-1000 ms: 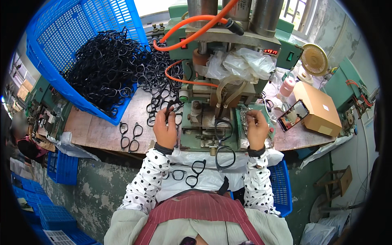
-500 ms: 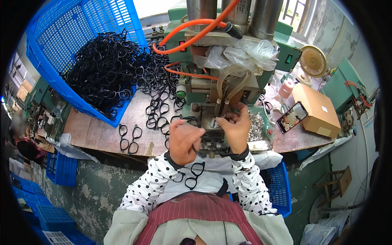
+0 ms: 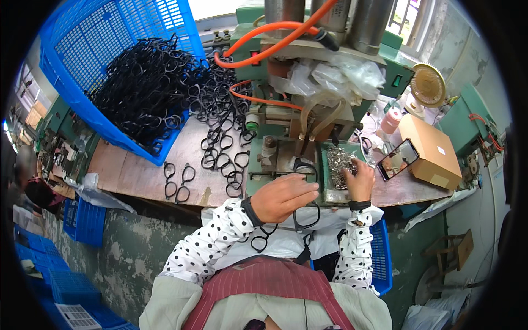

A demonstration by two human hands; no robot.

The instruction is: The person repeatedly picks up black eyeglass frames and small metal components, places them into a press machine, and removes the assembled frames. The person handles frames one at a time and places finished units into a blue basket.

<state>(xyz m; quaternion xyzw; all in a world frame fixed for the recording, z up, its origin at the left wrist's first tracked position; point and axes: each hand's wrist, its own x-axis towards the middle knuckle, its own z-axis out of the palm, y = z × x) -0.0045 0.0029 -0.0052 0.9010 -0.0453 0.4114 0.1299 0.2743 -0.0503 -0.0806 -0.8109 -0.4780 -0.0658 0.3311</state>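
My left hand (image 3: 283, 198) is closed on a black eyeglass frame (image 3: 307, 225) in front of the green press (image 3: 264, 179). One rim shows below the fingers and another part sticks up past them, near the metal fixture (image 3: 289, 157). My right hand (image 3: 360, 180) reaches into a shallow tray (image 3: 336, 199) of small shiny metal parts (image 3: 339, 159), its fingertips pinched together among them. What lies between those fingertips is too small to make out. Another black eyeglass frame (image 3: 259, 243) rests on the white cloth over my lap.
A big blue basket (image 3: 60, 91) tilts at the left, spilling black eyeglass frames (image 3: 137, 82) onto the table (image 3: 129, 176). Two frames lie apart near the front edge. Right of the tray are a phone (image 3: 399, 159), a cardboard box (image 3: 432, 148) and a small fan (image 3: 427, 85). Orange hoses (image 3: 264, 27) hang across the press.
My right hand has moved from the press fixture to the metal parts in the tray. My left hand has shifted right with an eyeglass frame, now near the fixture. The view has shifted slightly.
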